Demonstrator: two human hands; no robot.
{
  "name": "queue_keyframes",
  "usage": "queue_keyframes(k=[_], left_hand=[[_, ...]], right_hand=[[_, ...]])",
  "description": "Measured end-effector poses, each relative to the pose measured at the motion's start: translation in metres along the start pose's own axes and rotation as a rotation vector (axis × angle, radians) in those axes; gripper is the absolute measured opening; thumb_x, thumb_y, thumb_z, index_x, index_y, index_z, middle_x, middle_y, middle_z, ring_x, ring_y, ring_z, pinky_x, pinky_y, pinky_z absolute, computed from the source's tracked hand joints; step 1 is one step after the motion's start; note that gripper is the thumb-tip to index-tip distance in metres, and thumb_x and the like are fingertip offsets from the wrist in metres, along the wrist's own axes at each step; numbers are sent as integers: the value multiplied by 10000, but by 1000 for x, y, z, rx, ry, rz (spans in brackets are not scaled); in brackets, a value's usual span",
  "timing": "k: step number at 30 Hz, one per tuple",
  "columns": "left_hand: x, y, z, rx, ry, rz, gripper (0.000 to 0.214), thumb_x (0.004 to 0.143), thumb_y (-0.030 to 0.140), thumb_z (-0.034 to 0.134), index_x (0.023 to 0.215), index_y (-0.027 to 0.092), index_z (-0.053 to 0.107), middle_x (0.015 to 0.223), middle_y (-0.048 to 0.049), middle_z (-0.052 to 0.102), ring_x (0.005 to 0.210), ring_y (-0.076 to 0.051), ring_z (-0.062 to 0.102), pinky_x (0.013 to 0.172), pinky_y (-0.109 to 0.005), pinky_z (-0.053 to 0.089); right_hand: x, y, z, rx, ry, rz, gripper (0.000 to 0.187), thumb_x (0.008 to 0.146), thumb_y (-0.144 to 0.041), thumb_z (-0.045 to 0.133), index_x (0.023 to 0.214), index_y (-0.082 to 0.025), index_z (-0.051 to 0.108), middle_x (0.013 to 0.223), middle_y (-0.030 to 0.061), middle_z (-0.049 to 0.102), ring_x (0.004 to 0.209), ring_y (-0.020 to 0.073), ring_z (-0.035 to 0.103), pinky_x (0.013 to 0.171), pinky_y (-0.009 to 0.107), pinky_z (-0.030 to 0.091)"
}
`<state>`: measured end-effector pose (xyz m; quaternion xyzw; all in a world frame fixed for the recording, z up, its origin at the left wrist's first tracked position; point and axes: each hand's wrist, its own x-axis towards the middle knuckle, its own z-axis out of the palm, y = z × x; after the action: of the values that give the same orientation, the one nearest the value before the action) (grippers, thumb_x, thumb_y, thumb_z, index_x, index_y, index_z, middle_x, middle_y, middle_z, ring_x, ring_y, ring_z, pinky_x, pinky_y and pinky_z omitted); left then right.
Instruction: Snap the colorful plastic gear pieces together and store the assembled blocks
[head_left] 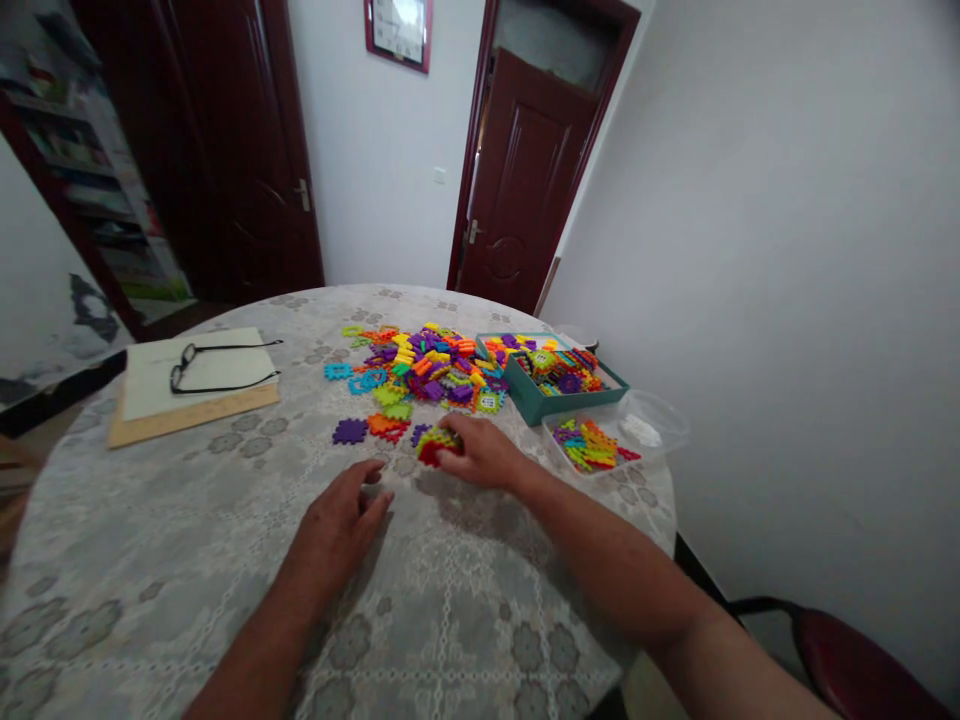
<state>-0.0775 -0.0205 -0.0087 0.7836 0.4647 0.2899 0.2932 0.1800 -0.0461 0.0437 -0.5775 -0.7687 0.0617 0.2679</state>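
In my right hand point(484, 452) is a small bunch of notched plastic building pieces point(430, 447), red and yellow-green, pinched between thumb and fingers just above the tablecloth. My left hand point(346, 515) rests near the table surface, its thumb and fingers apart and nothing between them. Ahead of it lie a purple square piece point(349, 431) and an orange piece point(383, 423) beside red ones. Beyond both hands spreads a large heap of colourful interlocking pieces point(431, 365).
A green box point(551, 403) full of pieces stands right of the heap. Nearer is a clear plastic container point(577, 468) with more pieces, its lid point(670, 420) alongside. Black eyeglasses point(217, 388) lie on paper point(154, 375) at the left. A dark red chair point(862, 660) stands at lower right.
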Motion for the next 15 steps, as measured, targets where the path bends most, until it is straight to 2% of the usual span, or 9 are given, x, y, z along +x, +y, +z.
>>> queue_keyframes(k=[2,5,7,8,9,12,15], left_hand=[[-2,0,0,0,5,6,444,925,423,545,1311,215,617,1247,-92,736,895,-218,737,865,-356,558],[-4,3,0,5,6,10,434,920,409,540,1296,212,630,1207,-88,749,883,-220,735,864,-358,552],[-5,7,-1,12,-8,3,437,916,404,535,1292,205,634,1153,-85,760,876,-223,733,859,-358,547],[-5,9,-2,14,-17,0,437,916,401,530,1291,202,635,1128,-83,763,876,-224,732,857,-357,544],[-5,11,-2,17,-26,-3,435,918,398,524,1288,199,636,1109,-83,764,877,-225,730,856,-357,541],[-5,14,-4,27,-50,-3,417,928,386,505,1270,191,641,1079,-83,763,894,-226,724,863,-358,530],[-5,15,-5,47,-68,-10,399,932,372,497,1255,190,645,1066,-82,764,904,-227,720,867,-359,522]], right_hand=[[-3,25,-33,25,117,136,263,908,-325,645,1141,-203,652,855,-11,678,705,146,566,672,252,394],[-1,77,-91,-112,295,354,302,919,-388,607,1128,-183,682,876,9,690,754,160,587,680,254,404],[2,114,-126,-275,292,572,316,911,-393,609,1097,-159,709,937,47,721,813,172,613,683,251,408],[3,131,-141,-332,241,688,334,912,-398,608,1116,-158,718,957,54,734,831,174,626,677,244,411],[4,147,-153,-353,214,746,322,906,-372,612,1087,-137,736,922,72,739,815,182,635,661,248,409],[3,181,-173,-370,122,849,234,856,-289,649,927,-103,774,743,86,718,714,195,650,621,257,416],[4,200,-171,-381,77,881,171,807,-241,694,846,-100,782,651,85,695,660,207,660,613,264,445]])
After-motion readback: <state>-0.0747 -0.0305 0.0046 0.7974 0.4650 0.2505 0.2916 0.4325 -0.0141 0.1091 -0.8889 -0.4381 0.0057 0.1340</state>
